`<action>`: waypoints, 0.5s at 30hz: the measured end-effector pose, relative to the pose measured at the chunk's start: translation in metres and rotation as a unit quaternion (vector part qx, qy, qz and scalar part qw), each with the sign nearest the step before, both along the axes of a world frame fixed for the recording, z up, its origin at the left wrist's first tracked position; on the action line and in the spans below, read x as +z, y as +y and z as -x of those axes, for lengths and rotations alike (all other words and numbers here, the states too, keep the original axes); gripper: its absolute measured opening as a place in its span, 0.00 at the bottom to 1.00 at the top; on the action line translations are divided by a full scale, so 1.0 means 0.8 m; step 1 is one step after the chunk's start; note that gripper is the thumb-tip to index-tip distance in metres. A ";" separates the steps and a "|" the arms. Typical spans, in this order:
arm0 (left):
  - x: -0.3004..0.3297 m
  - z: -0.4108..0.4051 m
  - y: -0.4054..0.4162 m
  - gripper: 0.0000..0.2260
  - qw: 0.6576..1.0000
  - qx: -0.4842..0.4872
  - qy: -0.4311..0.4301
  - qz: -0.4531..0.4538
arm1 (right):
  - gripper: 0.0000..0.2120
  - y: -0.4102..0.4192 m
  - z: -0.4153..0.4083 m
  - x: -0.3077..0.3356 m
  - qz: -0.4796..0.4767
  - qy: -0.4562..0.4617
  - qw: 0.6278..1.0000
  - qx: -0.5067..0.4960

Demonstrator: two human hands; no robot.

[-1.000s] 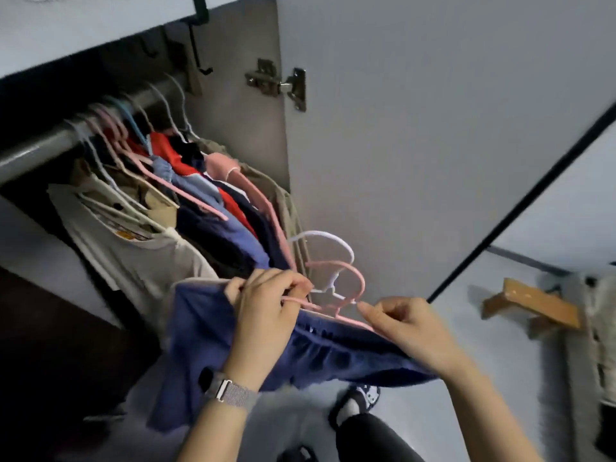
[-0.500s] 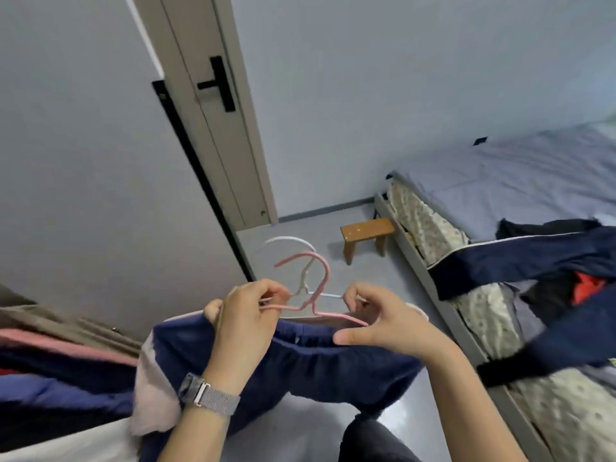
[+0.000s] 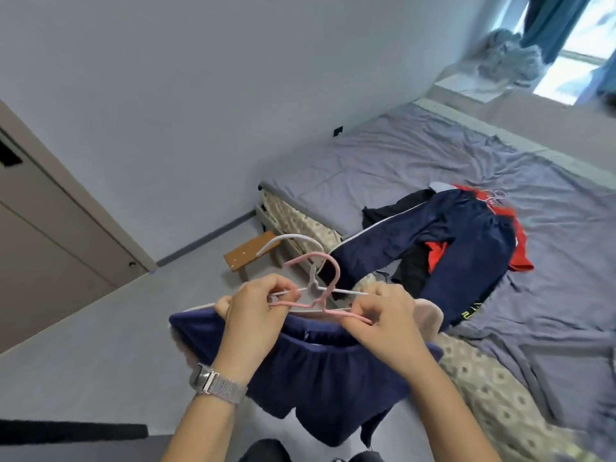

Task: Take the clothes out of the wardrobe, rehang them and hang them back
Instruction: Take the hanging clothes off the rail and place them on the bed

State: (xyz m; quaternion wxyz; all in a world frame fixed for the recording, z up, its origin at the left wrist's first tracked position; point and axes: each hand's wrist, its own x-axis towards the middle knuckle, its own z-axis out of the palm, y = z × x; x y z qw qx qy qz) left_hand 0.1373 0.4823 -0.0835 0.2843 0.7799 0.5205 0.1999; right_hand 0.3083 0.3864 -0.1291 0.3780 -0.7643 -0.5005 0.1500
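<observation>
In front of me hangs a dark blue garment [image 3: 330,371] on a pink hanger [image 3: 328,285], with a white hanger [image 3: 293,240] and a pale pink garment [image 3: 430,316] behind it. My left hand [image 3: 256,315], watch on the wrist, grips the left ends of both hangers. My right hand [image 3: 386,318] pinches the pink hanger's right arm. On the bed [image 3: 416,151] lies a pile of clothes: navy trousers [image 3: 466,235], a red garment [image 3: 513,241] and a black one [image 3: 396,208]. The wardrobe is out of view.
A small wooden stool [image 3: 250,255] stands on the grey floor beside the bed's near corner. A door [image 3: 50,228] is at the left. A crumpled blanket [image 3: 506,55] lies by the window at the far right.
My view has swung right, from the wardrobe rail to the bed. Both hands carried the hangers and the blue garment along, keeping their hold.
</observation>
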 end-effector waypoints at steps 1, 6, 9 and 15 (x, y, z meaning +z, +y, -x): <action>-0.002 -0.022 0.010 0.06 1.000 -0.015 0.000 0.006 | 0.11 0.004 -0.018 -0.003 -0.002 -0.018 1.000 -0.022; -0.018 -0.125 0.076 0.05 0.994 -0.101 -0.010 0.027 | 0.11 0.038 -0.097 -0.018 -0.013 -0.067 0.988 -0.135; -0.026 -0.194 0.125 0.06 0.986 -0.164 -0.018 0.024 | 0.06 0.068 -0.146 -0.022 -0.012 -0.073 0.978 -0.193; -0.007 -0.342 0.227 0.08 0.959 -0.274 -0.054 0.045 | 0.23 0.134 -0.264 0.017 0.045 -0.063 0.962 -0.263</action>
